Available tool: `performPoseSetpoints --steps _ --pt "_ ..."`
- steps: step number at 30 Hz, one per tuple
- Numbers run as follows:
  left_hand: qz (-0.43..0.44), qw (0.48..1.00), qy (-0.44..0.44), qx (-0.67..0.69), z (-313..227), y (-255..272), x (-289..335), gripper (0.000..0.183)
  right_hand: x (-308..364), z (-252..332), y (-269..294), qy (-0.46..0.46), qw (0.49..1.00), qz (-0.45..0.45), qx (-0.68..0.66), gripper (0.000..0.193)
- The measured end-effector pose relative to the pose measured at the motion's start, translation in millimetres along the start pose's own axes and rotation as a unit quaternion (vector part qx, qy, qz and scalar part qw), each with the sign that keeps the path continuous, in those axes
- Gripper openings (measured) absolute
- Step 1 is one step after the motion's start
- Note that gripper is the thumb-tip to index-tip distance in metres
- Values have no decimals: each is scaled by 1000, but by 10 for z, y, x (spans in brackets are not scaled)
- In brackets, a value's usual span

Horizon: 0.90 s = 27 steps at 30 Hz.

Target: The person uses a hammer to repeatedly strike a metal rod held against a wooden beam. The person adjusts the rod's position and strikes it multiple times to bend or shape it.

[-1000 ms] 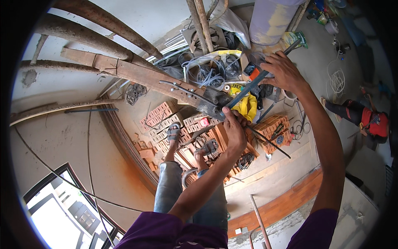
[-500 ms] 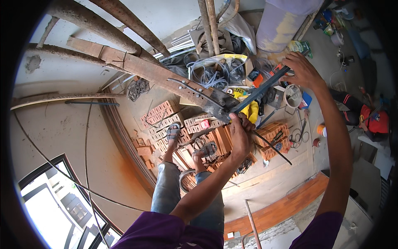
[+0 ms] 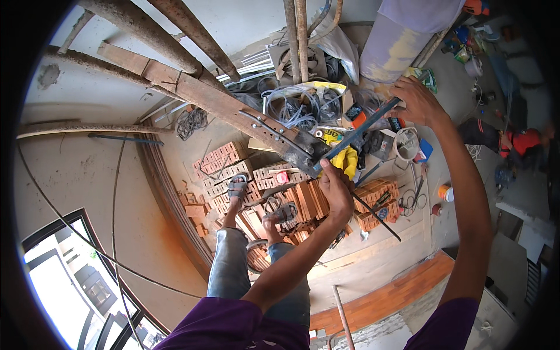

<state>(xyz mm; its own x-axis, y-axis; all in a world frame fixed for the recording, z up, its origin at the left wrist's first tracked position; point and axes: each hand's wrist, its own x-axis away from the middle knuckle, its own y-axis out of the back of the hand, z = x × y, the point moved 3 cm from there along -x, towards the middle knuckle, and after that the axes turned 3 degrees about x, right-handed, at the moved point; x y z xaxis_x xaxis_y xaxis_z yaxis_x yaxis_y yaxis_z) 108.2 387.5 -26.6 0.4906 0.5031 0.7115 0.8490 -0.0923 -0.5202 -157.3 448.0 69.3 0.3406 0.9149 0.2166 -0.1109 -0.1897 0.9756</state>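
A long wooden plank with bolts and a dark metal plate at its near end extends in front of me. A thin dark rod lies along the bolts and comes out past my left hand. That hand is closed around the rod beside the plate, thumb up; its fingers are mostly hidden. Over the plate, a blue-grey metal bar slants up to the right. My right hand grips the bar near its far end, fingers curled over it.
Rusty pipes cross the upper left. Below lie stacked bricks, with my sandalled feet among them. Tangled clear hose, a bucket and a yellow bag clutter the floor. A person in red is at the right.
The whole view has shifted slightly. Both hands keep to the bar and rod, though the left hand's fingers show less now. The person at the right has changed posture.
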Motion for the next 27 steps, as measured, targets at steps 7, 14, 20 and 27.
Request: performPoseSetpoints --steps 7,14,20,27 --pt "36 999 -16 -5 41 94 -23 55 82 8 47 6 999 -30 -38 53" --pt "66 998 -8 -1 38 125 -20 54 120 -186 92 -36 999 12 -4 47" --pt "156 976 135 69 555 374 451 52 147 -225 -31 17 995 -80 49 54" --pt "283 940 188 45 572 724 413 52 425 -133 -329 -37 993 -109 37 50"
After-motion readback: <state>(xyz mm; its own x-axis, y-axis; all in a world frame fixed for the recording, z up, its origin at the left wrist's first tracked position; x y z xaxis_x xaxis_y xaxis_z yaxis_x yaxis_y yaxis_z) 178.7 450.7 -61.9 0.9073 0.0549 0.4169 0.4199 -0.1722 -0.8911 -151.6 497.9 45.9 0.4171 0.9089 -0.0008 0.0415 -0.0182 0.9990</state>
